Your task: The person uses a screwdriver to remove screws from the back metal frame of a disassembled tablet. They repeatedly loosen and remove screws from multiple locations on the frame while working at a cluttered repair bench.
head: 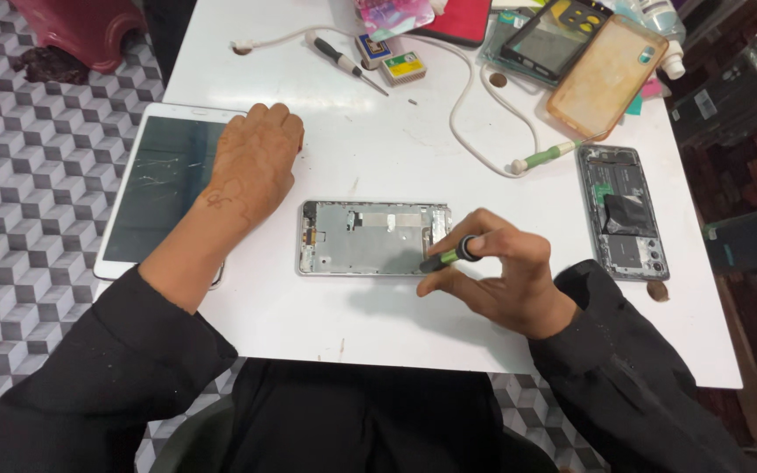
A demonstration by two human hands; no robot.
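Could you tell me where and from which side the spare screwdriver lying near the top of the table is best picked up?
Grip the spare screwdriver by its thick black handle, probably coming from above: it lies flat on the white table, handle at upper left, thin shaft pointing lower right, with bare table either side.

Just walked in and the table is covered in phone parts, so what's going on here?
A person in black sleeves sits at a white table. The right hand pinches a small screwdriver with a green and black handle, its tip down at the right end of an opened phone frame lying flat. The left hand rests palm down on the table at the edge of a white tablet. Another opened phone, a second screwdriver and a white cable lie farther off.
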